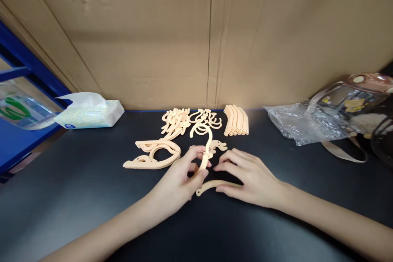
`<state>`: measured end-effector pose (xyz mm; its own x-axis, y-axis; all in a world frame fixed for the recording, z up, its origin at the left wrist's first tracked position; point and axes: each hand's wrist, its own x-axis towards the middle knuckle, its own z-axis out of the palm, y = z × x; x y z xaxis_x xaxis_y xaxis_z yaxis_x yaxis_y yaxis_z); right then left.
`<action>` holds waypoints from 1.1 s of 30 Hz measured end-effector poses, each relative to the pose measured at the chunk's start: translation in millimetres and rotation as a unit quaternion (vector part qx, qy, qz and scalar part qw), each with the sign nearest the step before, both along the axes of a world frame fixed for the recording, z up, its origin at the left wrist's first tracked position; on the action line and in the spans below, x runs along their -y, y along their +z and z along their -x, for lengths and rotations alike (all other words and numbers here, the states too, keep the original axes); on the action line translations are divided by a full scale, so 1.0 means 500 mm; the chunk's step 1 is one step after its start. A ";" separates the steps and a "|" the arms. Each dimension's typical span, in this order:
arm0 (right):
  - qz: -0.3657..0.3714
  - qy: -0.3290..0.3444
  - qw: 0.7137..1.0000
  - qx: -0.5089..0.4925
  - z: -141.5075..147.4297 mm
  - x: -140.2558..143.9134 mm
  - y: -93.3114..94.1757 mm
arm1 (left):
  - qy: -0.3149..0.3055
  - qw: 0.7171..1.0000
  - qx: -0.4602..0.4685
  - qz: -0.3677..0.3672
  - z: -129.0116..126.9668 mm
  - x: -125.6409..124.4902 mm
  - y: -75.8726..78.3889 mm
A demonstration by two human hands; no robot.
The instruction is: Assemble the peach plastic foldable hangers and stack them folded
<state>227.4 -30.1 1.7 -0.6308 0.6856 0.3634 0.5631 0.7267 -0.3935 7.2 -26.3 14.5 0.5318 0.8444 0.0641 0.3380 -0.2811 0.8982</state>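
Observation:
My left hand (181, 180) pinches a peach plastic hook piece (207, 147) between thumb and fingers, holding it upright above the black table (76, 196). Below it lies a curved peach arm piece (211, 185), on whose right end the fingers of my right hand (248, 176) rest. Just behind, several more hooks (202, 119) and curved parts (175, 122) lie in small piles, with a stack of curved bars (236, 120) to their right. Assembled peach hanger pieces (155, 154) sit left of my left hand.
A tissue pack (89, 114) lies at the back left beside a blue shelf frame (18, 65). A crumpled clear plastic bag (301, 125) and a brown-lidded clear container (356, 98) with a strap stand at the right. A cardboard wall (196, 32) closes the back.

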 end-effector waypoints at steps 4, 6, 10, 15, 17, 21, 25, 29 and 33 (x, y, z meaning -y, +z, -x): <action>-0.039 0.031 0.994 0.097 0.001 0.000 0.003 | 0.002 0.987 0.097 0.129 -0.003 -0.014 0.003; -0.067 0.024 0.991 0.113 -0.001 -0.003 0.003 | 0.015 0.977 0.140 0.161 -0.006 -0.017 0.005; -0.125 0.011 0.989 0.079 -0.004 -0.010 -0.004 | 0.053 0.953 0.190 0.228 -0.008 -0.018 0.009; -0.138 0.005 0.990 0.030 -0.005 -0.010 -0.009 | 0.065 0.939 0.182 0.283 -0.004 -0.022 0.014; -0.123 0.008 0.992 0.022 -0.004 -0.009 -0.007 | 0.071 0.938 0.173 0.293 -0.003 -0.021 0.018; -0.112 0.000 0.993 0.029 -0.002 -0.010 -0.007 | 0.054 0.932 0.166 0.318 -0.002 -0.020 0.026; -0.150 -0.031 0.987 0.044 -0.003 -0.012 -0.011 | 0.029 0.921 0.168 0.350 0.001 -0.022 0.025; -0.185 -0.043 0.981 0.049 -0.004 -0.010 -0.012 | 0.010 0.917 0.172 0.360 0.005 -0.026 0.017; -0.204 -0.045 0.977 0.046 -0.003 -0.008 -0.009 | -0.005 0.916 0.175 0.362 0.007 -0.028 0.012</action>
<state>228.8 -26.0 -2.8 -0.6173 0.5497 0.5629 0.6511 0.7585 -0.0268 3.9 -12.5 20.4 0.5929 0.7287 -0.3428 -0.0057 0.4295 0.9030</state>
